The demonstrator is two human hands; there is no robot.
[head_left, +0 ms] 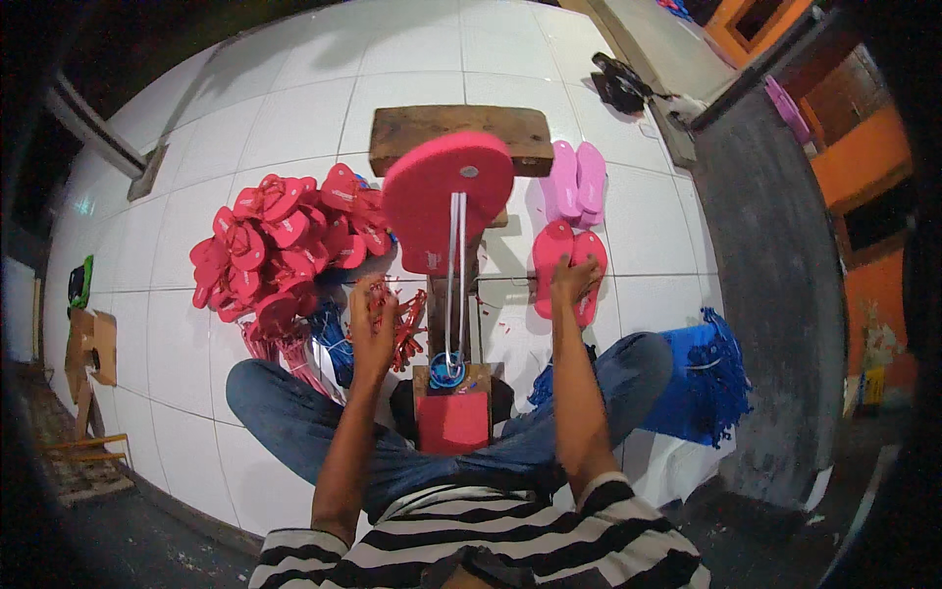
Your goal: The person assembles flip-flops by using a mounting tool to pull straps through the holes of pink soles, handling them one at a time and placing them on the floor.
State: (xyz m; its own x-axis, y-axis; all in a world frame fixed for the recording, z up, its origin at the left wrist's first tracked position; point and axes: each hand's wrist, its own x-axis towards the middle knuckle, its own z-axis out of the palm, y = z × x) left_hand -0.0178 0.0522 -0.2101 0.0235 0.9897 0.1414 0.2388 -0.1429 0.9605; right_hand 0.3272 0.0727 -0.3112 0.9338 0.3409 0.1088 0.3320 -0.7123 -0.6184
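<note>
A red flip-flop sole (446, 187) lies over the wooden stand (471, 324) in front of me, and a pale double strip (456, 275) runs from it down to a blue ring (447, 370). To the left, my left hand (373, 329) is raised beside a heap of thin red straps (410, 329), its fingers half bent and apart with nothing visible in them. On the right, my right hand (577, 282) is closed over the upper part of a pair of red soles (552, 245) on the floor. Its fingertips partly cover the right-hand sole.
A large pile of red flip-flops (265, 240) lies at the left, with blue straps (334, 344) near my knee. Pink soles (577, 182) lie beyond the red pair. Blue strap bundles (702, 378) lie beside my right knee. A black bag (618, 85) sits far right.
</note>
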